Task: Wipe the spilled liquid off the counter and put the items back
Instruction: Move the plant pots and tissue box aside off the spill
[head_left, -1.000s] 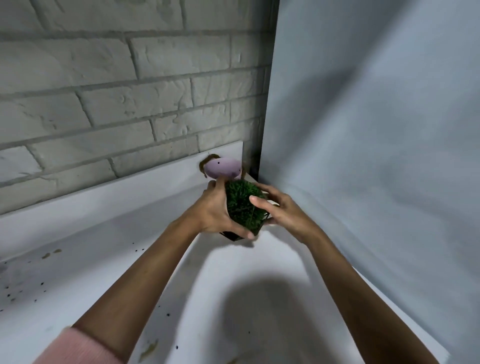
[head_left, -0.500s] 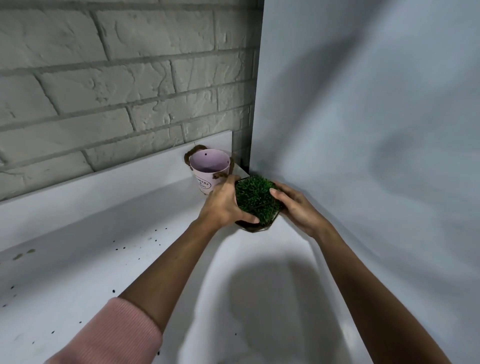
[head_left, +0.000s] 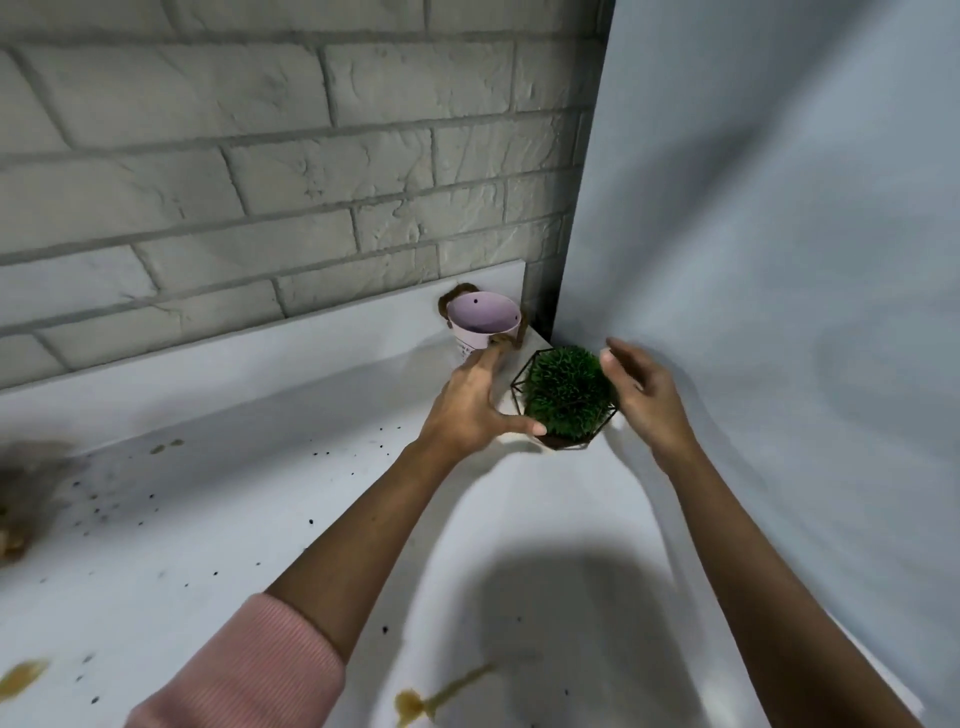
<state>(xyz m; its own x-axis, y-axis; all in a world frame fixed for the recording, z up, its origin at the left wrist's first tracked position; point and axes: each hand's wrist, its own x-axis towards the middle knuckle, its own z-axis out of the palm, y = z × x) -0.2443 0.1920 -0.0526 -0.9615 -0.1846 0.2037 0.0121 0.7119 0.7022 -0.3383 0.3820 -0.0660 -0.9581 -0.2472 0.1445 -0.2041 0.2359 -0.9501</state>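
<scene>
The plant (head_left: 563, 397) sits on the tabletop (head_left: 260, 509) in the far right corner, just beside the side panel (head_left: 779, 260). The pot (head_left: 480, 325) stands behind and left of it, against the ledge under the brick wall (head_left: 260, 182). The left hand (head_left: 472, 410) is at the plant's left and the right hand (head_left: 647, 397) at its right. 1 spill (head_left: 415, 704) lies at the front, between the forearms.

Green plant (head_left: 566, 395), pink pot (head_left: 480, 325).

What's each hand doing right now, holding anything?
Left hand: open, beside the green plant, holding nothing.
Right hand: open, holding nothing.
</scene>
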